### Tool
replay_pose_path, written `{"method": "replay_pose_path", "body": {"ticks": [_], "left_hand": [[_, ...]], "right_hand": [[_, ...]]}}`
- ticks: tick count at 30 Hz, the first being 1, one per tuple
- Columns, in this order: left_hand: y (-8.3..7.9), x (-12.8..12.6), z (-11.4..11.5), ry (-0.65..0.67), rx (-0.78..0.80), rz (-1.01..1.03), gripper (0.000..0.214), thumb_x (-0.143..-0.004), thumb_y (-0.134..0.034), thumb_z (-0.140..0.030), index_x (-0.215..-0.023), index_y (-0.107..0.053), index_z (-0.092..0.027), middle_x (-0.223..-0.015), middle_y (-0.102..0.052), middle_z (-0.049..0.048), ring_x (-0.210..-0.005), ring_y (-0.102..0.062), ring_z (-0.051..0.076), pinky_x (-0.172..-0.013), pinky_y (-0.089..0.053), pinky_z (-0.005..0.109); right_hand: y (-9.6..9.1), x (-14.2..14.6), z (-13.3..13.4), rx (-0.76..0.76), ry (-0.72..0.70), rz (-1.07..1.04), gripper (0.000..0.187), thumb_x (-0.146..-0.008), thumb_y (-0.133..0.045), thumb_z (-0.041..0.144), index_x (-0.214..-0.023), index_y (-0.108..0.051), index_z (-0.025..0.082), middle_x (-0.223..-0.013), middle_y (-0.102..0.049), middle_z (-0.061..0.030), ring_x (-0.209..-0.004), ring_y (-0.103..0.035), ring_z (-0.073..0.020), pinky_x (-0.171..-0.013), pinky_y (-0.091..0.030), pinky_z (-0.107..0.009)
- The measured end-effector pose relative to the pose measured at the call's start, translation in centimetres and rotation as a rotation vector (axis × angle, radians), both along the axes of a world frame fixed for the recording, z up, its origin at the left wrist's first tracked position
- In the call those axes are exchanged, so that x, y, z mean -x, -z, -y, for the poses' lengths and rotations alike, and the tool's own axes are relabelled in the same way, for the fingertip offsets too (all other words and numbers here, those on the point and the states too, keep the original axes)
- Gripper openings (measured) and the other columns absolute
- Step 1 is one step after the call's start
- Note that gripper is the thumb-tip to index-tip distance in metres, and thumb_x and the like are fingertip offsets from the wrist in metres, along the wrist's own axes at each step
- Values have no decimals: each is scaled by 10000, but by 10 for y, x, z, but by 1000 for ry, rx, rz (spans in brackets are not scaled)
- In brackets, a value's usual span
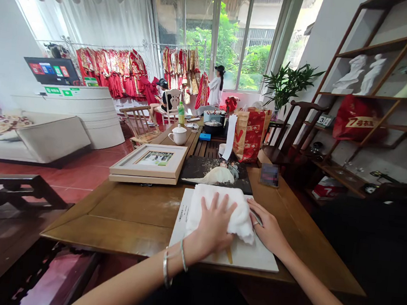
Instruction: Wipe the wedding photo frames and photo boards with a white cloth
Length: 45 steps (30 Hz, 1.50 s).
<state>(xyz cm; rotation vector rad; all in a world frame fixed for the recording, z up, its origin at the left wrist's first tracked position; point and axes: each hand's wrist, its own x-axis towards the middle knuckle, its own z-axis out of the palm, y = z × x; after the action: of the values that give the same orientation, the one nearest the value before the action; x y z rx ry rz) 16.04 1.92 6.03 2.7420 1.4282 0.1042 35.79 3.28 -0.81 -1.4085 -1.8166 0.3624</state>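
Observation:
My left hand (214, 224) lies flat with fingers spread on a white cloth (242, 217). The cloth rests on a white flat board or album (254, 257) at the near edge of the wooden table (128, 212). My right hand (268, 227) presses flat on the board beside the cloth, its fingers stretched out and partly under the cloth's edge. Bracelets circle my left wrist.
Behind the board lie a dark photo print (216, 172) and stacked framed pictures (149, 162). Further back stand a white cup (178, 134), a red paper bag (251, 133) and a phone (269, 175). Two people are by clothes racks at the far window. Shelves stand at right.

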Motion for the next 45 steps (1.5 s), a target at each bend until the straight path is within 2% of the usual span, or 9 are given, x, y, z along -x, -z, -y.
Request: {"method": "replay_pose_path", "body": {"ticks": [6, 9, 12, 18, 21, 27, 32, 37, 45], "left_hand": [[-7, 7, 73, 210, 135, 17, 849, -708, -585, -425, -1429, -267, -108, -1520, -157, 149, -1376, -50, 404, -1051, -55, 679], [-8, 12, 85, 201, 171, 11, 872, -711, -585, -454, -1443, -234, -135, -1528, -109, 140, -1384, -27, 388, -1034, -44, 701], [-8, 12, 67, 125, 128, 15, 805, -732, -558, -441, -1433, -268, -173, -1524, -150, 129, -1385, -56, 378, -1034, -86, 694], [-2, 0, 1, 24, 22, -13, 740, -753, -511, -375, -1431, -272, -200, -1517, -198, 103, -1375, -117, 367, -1036, -161, 661], [-1, 0, -1, 19, 28, -2, 714, -767, -490, -370, -1429, -279, -203, -1517, -202, 99, -1375, -122, 364, -1045, -165, 644], [15, 15, 66, 106, 116, -5, 920, -686, -595, -453, -1463, -177, -194, -1537, -60, 127, -1375, 13, 420, -1031, -96, 699], [36, 27, 101, 160, 110, -25, 783, -808, -498, -251, -1475, -88, -280, -1535, -54, 81, -1378, -23, 409, -1015, -155, 711], [17, 23, 73, 130, 120, 7, 964, -690, -596, -477, -1474, -103, -210, -1539, -24, 121, -1374, 24, 419, -1030, -69, 702], [4, 9, -16, -27, 36, 64, 760, -761, -486, -384, -1448, -217, -199, -1512, -212, 109, -1374, -121, 365, -1052, -101, 644]], "right_hand": [[-2, 1, 1, 7, 8, 7, 380, -843, -449, 258, -1162, -635, 169, -1311, -560, -128, -1256, -481, -255, -1068, -362, -469], [-3, 2, 0, 15, 22, 30, 384, -856, -438, 269, -1169, -626, 148, -1320, -549, -141, -1259, -477, -258, -1071, -354, -476], [-2, 2, 0, 4, 17, 35, 391, -858, -432, 276, -1165, -626, 129, -1312, -554, -152, -1256, -480, -260, -1069, -358, -470], [1, 0, 4, -18, -2, 25, 400, -846, -428, 264, -1170, -619, 127, -1308, -557, -153, -1240, -497, -262, -1054, -381, -458], [2, 0, 4, -13, 6, 25, 391, -846, -433, 264, -1164, -624, 141, -1309, -559, -143, -1242, -496, -259, -1056, -379, -455], [-1, 2, 1, -2, 25, 29, 373, -854, -446, 260, -1170, -626, 177, -1314, -560, -119, -1258, -479, -250, -1077, -349, -470], [-2, 5, 2, 1, 38, 15, 366, -845, -462, 239, -1169, -627, 202, -1311, -565, -99, -1262, -474, -244, -1082, -341, -475], [-4, 5, 2, 13, 31, 19, 368, -858, -449, 273, -1164, -629, 178, -1317, -558, -114, -1263, -473, -249, -1085, -339, -465], [2, 2, -1, -15, 17, 9, 371, -864, -451, 300, -1167, -620, 168, -1311, -560, -129, -1245, -493, -253, -1060, -373, -459]]}}
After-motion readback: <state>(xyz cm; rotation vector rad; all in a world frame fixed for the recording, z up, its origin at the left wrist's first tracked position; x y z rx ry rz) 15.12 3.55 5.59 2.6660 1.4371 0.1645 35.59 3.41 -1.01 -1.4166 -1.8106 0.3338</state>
